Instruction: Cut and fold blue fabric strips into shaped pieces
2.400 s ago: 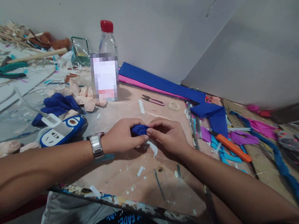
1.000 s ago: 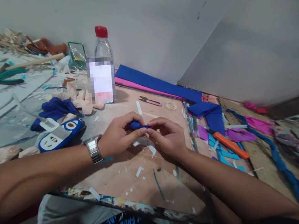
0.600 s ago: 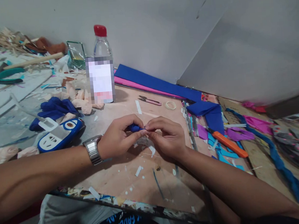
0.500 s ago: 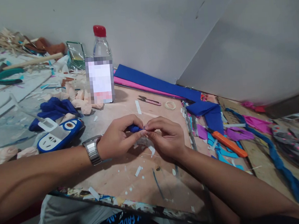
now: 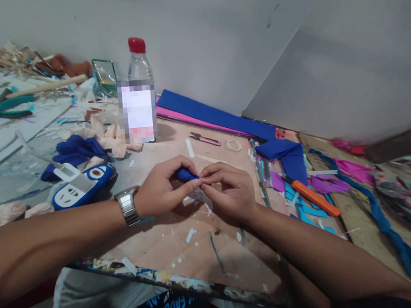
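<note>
Material [image 5: 186,174], blue and bunched small, sits at the centre of the frame, held by the left hand [image 5: 162,189] between thumb and fingers, while the right hand [image 5: 231,188] pinches its narrow end at the right. A translucent scrap [image 5: 201,199] shows just below the fingertips. On the worktop [image 5: 148,241], pink-handled snips [image 5: 207,139] lie above the hands, near a pale ring [image 5: 233,145]. Left of them a bottle [image 5: 139,66] (clear, with a red cap) stands upright; a blue-and-white power socket [image 5: 82,185] lies at centre left, and an orange-handled tool [image 5: 316,199] at centre right
</note>
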A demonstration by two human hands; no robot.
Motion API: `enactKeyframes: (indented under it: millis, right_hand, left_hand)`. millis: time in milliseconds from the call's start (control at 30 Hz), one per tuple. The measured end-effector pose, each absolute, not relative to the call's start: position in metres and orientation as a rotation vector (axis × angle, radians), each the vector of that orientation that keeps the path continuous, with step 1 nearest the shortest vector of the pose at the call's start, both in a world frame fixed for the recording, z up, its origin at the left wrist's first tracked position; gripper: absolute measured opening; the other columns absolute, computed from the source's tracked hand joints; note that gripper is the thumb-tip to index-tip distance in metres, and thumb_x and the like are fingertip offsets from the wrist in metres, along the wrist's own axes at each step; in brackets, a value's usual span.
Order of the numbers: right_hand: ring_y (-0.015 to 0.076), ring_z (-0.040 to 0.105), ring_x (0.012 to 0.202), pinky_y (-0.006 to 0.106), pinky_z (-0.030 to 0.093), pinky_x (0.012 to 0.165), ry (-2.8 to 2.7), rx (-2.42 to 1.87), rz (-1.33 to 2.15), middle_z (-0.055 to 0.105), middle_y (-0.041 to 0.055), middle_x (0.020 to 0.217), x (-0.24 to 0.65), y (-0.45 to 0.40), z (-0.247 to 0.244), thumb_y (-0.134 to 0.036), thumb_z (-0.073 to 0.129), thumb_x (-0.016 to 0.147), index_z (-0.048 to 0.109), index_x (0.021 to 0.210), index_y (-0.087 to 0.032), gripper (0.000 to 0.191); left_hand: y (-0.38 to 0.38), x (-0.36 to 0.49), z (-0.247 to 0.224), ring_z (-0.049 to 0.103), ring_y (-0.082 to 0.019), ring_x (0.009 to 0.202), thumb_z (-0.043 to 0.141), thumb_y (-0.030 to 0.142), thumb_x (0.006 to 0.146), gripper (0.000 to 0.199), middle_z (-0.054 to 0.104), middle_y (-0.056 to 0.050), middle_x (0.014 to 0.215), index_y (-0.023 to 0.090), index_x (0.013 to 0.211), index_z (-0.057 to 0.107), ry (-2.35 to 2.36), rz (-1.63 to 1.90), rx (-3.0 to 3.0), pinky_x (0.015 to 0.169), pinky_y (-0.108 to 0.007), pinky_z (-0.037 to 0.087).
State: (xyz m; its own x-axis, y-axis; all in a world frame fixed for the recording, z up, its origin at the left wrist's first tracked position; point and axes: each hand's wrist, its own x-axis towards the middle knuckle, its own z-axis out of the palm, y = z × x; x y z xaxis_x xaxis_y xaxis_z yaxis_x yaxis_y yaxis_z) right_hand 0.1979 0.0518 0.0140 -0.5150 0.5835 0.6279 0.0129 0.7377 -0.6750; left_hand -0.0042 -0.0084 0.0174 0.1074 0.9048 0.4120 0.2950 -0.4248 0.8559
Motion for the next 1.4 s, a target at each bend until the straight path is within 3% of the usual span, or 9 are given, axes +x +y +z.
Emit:
enactKeyframes:
  millis: [233, 433, 900, 1133, 1267, 1400]
  right_hand:
    - [0.0175, 0.073, 0.085, 0.033, 0.058, 0.08, -2.017, -0.454, 0.768, 0.076, 0.0032, 0.091, 0.1981, 0.0525, 0.0145, -0.008, 0.078, 0.084, 0.072, 0.086, -0.023, 0.016]
    - [0.0173, 0.071, 0.085, 0.032, 0.057, 0.081, -2.047, -0.442, 0.712, 0.074, 0.0012, 0.092, 0.1984, 0.0516, 0.0144, -0.012, 0.083, 0.083, 0.073, 0.1, -0.025, 0.024]
    - [0.0186, 0.07, 0.082, 0.035, 0.057, 0.076, -2.019, -0.499, 0.76, 0.073, 0.0028, 0.089, 0.1997, 0.0452, 0.0169, -0.012, 0.072, 0.092, 0.071, 0.096, -0.025, 0.013]
    - [0.0184, 0.069, 0.084, 0.035, 0.056, 0.079, -1.896, -0.519, 0.892, 0.072, 0.0022, 0.089, 0.1976, 0.0448, 0.0141, -0.016, 0.075, 0.092, 0.072, 0.092, -0.025, 0.01]
    - [0.0179, 0.068, 0.082, 0.034, 0.057, 0.079, -1.809, -0.555, 1.031, 0.072, 0.0024, 0.088, 0.1964, 0.0456, 0.0115, -0.022, 0.079, 0.089, 0.071, 0.089, -0.024, 0.009]
    - [0.0162, 0.067, 0.079, 0.031, 0.057, 0.074, -1.753, -0.638, 1.098, 0.073, 0.0019, 0.088, 0.1955, 0.0455, 0.0081, -0.027, 0.084, 0.086, 0.072, 0.092, -0.024, 0.015]
  left_hand:
    - [-0.0066, -0.0029, 0.0158, 0.065, -0.013, 0.084, 0.074, 0.022, 0.091, 0.02, 0.069, -0.002, 0.095, 0.018, 0.106, 0.061, 1.091, 1.408, 1.699, 0.077, -0.026, 0.052]
    - [-0.0076, -0.0012, 0.0179, 0.064, -0.012, 0.08, 0.074, 0.019, 0.09, 0.016, 0.069, -0.001, 0.09, 0.018, 0.102, 0.062, 1.078, 1.423, 1.67, 0.073, -0.026, 0.052]
    - [-0.0114, 0.0017, 0.0213, 0.067, -0.012, 0.08, 0.07, 0.012, 0.089, 0.014, 0.072, -0.003, 0.092, 0.018, 0.1, 0.063, 1.044, 1.452, 1.676, 0.072, -0.024, 0.055]
    - [-0.0096, 0.0042, 0.0177, 0.073, -0.015, 0.097, 0.078, 0.012, 0.085, 0.036, 0.072, -0.005, 0.104, 0.019, 0.113, 0.056, 0.911, 1.478, 1.488, 0.087, -0.027, 0.06]
    - [-0.0071, 0.0047, 0.018, 0.076, -0.014, 0.087, 0.085, 0.015, 0.079, 0.056, 0.077, -0.003, 0.098, 0.022, 0.119, 0.047, 0.85, 1.395, 1.195, 0.077, -0.024, 0.062]
    - [-0.0064, 0.0036, 0.0197, 0.075, -0.013, 0.075, 0.089, 0.02, 0.077, 0.057, 0.077, 0.002, 0.086, 0.023, 0.115, 0.047, 0.877, 1.372, 1.127, 0.067, -0.021, 0.06]
